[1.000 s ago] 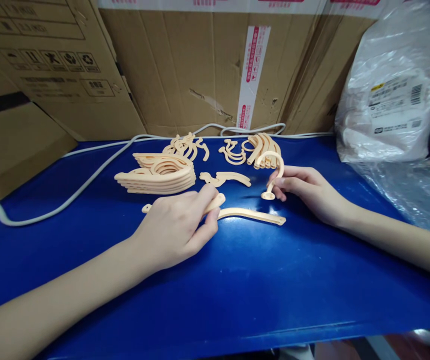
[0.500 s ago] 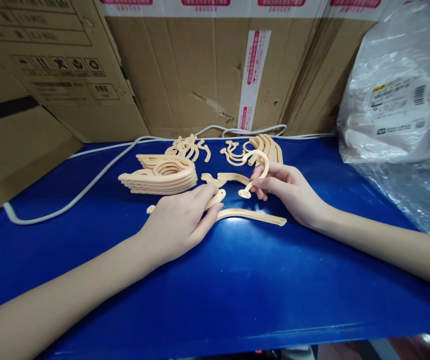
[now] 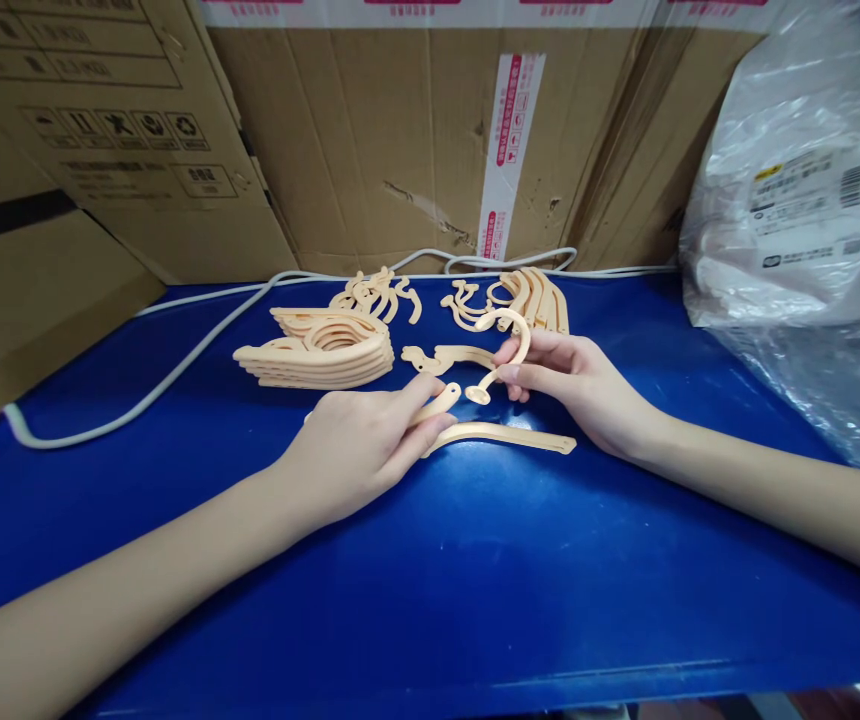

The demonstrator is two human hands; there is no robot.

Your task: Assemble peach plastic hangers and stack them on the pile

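Between the thumb and fingers of my left hand [image 3: 359, 440] is a beige plastic hanger arm [image 3: 441, 402], its holed end sticking out to the right. My right hand [image 3: 576, 375] pinches a beige hanger hook [image 3: 521, 335], curve upward, its round foot low and just right of that holed end. Hook and arm look slightly apart. Below them on the blue table lies another curved hanger arm [image 3: 509, 434], partly behind my left fingers. A further beige hanger piece [image 3: 456, 355] lies behind, its right end hidden by my right fingers.
A stack of beige hanger parts [image 3: 317, 350] stands at the left. Loose hooks [image 3: 374, 292] and a pile of arms [image 3: 539, 298] lie at the back. A white cable [image 3: 205, 370] crosses the table [image 3: 475, 600]. Cardboard boxes [image 3: 370, 140] wall the rear; a plastic-wrapped bundle [image 3: 790, 230] sits right.
My right hand has brought the hook slightly left, its foot closer to the holed end of the arm. The arm in my left hand has shifted slightly right.
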